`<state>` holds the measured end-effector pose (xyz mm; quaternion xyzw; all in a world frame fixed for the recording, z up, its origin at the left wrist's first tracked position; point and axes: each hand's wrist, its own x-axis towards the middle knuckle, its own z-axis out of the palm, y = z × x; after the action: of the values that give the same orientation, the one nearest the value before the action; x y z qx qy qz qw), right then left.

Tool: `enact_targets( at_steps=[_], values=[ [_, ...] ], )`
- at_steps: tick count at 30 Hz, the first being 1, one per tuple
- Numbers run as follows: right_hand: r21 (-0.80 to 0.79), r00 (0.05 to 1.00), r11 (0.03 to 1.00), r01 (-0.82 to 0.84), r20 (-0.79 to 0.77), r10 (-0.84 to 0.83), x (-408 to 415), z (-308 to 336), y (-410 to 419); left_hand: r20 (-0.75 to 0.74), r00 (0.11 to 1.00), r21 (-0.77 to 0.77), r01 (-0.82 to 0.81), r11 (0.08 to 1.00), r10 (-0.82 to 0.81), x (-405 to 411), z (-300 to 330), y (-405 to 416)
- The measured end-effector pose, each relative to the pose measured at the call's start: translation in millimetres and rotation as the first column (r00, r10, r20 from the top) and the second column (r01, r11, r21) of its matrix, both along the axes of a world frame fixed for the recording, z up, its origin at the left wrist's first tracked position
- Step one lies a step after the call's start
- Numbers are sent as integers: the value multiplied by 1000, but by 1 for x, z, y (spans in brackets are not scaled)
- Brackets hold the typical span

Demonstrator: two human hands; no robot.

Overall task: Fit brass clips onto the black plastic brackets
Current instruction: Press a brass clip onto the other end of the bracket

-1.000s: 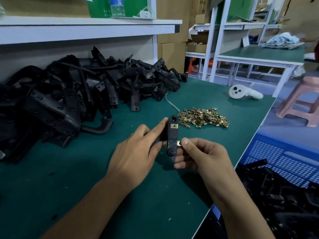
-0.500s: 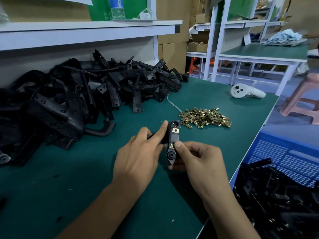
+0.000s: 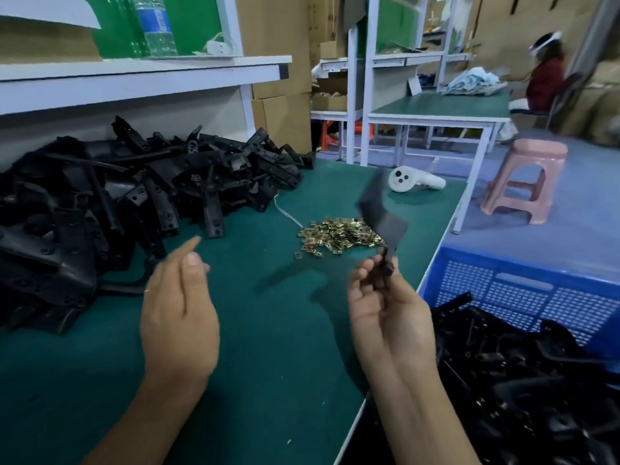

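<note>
Black plastic bracket up off the bench, blurred, pinched at its lower end by my right hand. Fingers of that hand curl round the bracket's base, palm facing me. Bracket's upper part tilts up and left, over the near edge of the brass clip pile. Too smeared to tell whether a clip sits on it.

Left hand raised above the green bench mat, holding nothing. Fingers loose and mostly straight, index pointing up and right, thumb close alongside it. Well apart from the right hand.

Brass clips lie in a loose heap on the mat, a few strays on the near side. A thin white cable runs to the heap's left edge.

Large heap of black brackets along the left of the bench, under the white shelf. Blue perforated crate off the bench's right edge, holding more black parts. White handheld controller lies on the far bench corner. Pink stool on the floor beyond.
</note>
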<state>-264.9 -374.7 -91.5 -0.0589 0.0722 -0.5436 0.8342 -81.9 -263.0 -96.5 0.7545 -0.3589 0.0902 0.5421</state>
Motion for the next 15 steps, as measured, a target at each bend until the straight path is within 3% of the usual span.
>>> enact_targets(
  at_steps=[2,6,9,12,15],
  values=[
    [-6,999,999,-42,25,42,-2,-1,0,-57,997,48,-54,997,56,3,-1,-2],
    [-74,949,994,-81,-310,54,4,-1,2,-152,985,158,-61,986,85,18,-6,-1],
    [-183,863,981,-67,-504,-35,9,1,3,39,983,369,-181,911,180,32,-7,3],
    [-306,747,947,-98,-652,-133,12,-4,4,290,917,444,-382,811,273,50,-3,12],
    [-379,645,912,-156,-738,-196,14,-8,4,196,925,591,-375,714,324,67,0,21]
  ],
)
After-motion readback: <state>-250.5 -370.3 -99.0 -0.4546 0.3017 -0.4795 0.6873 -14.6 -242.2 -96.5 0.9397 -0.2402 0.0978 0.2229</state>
